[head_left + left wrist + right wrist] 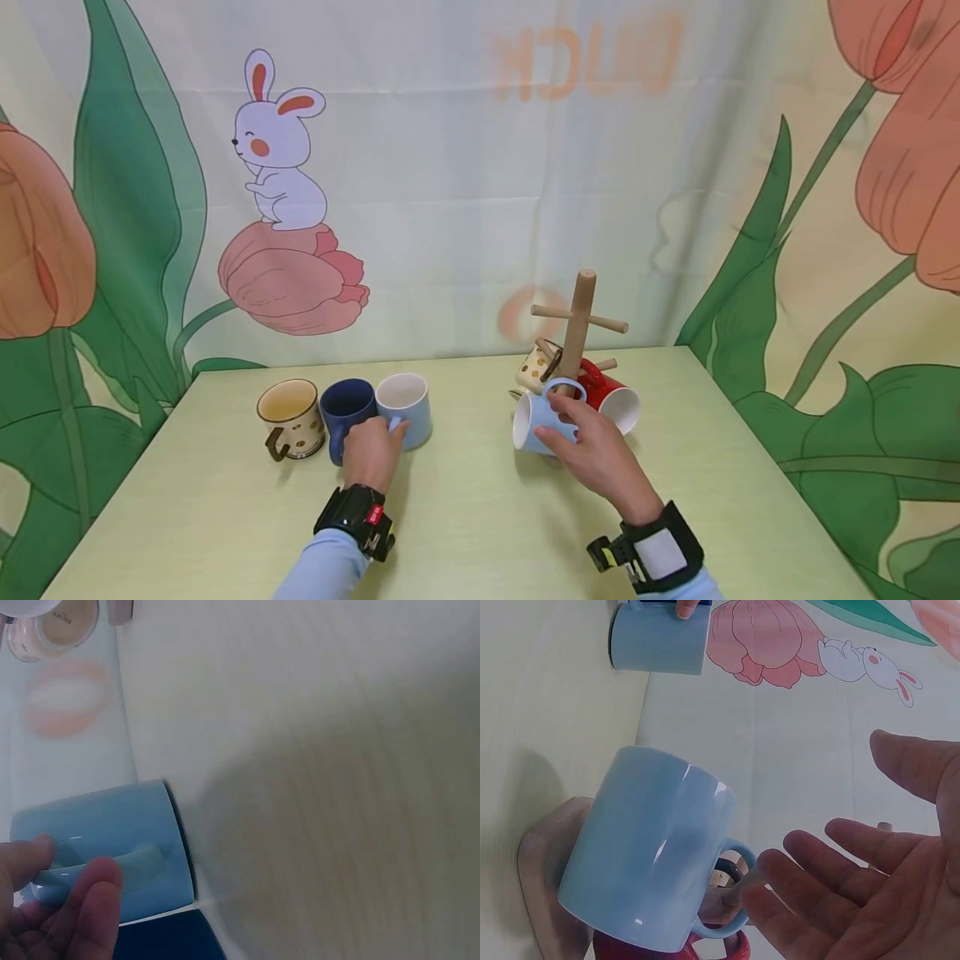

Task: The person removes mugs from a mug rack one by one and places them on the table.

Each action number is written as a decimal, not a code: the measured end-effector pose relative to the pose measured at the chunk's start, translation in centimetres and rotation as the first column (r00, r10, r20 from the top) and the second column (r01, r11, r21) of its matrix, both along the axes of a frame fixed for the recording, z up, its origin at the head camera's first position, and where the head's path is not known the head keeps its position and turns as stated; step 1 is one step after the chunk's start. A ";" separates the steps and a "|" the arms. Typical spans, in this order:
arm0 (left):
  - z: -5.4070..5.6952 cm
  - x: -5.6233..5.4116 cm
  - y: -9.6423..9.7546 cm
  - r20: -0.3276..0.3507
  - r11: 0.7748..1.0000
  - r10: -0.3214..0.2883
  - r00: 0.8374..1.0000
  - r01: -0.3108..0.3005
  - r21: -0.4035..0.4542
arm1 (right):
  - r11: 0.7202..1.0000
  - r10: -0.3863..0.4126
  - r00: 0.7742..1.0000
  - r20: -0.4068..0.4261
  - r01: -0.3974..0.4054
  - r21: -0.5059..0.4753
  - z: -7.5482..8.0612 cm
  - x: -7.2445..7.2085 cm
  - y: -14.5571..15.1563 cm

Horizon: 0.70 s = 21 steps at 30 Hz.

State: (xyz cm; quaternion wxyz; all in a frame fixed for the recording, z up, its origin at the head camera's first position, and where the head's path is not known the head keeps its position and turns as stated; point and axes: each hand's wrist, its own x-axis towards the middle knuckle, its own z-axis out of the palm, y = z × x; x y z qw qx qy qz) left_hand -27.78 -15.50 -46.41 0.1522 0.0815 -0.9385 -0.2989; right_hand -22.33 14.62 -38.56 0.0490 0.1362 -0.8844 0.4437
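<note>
My left hand (372,454) pinches the handle of a light blue mug (408,410) with a white inside, which stands upright on the table. In the left wrist view, thumb and fingers (97,900) close around that mug's handle. My right hand (600,457) is held with its fingers spread beside another light blue mug (649,851). This second mug hangs tilted by its handle on a peg of a wooden mug tree (577,329). In the right wrist view the fingertips are close to its handle; whether they touch it I cannot tell.
A dark blue mug (348,400) stands against the left light blue mug, and a cream dotted mug (292,425) is farther left. On the mug tree also hang a red mug (618,404) and a dotted mug (534,367). A printed curtain (450,208) rises behind the table.
</note>
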 end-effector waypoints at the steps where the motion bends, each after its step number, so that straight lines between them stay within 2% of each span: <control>1: -0.1 0.0 -0.1 0.009 1.000 0.000 1.000 0.000 0.001 | 1.000 0.000 1.000 0.001 0.000 0.002 0.0 0.0 0.0; 8: -0.5 0.0 -0.2 0.032 1.000 0.000 0.999 0.000 0.015 | 1.000 0.002 1.000 0.009 -0.003 0.007 -0.1 0.0 0.0; 16: -0.4 0.1 -0.4 0.004 1.000 -0.026 1.000 0.026 0.000 | 1.000 -0.003 1.000 0.021 0.003 0.011 -0.1 0.0 0.0; 21: -0.4 0.3 -0.6 0.003 1.000 -0.022 1.000 0.022 0.002 | 1.000 -0.008 0.999 0.037 0.007 0.015 0.0 0.0 0.0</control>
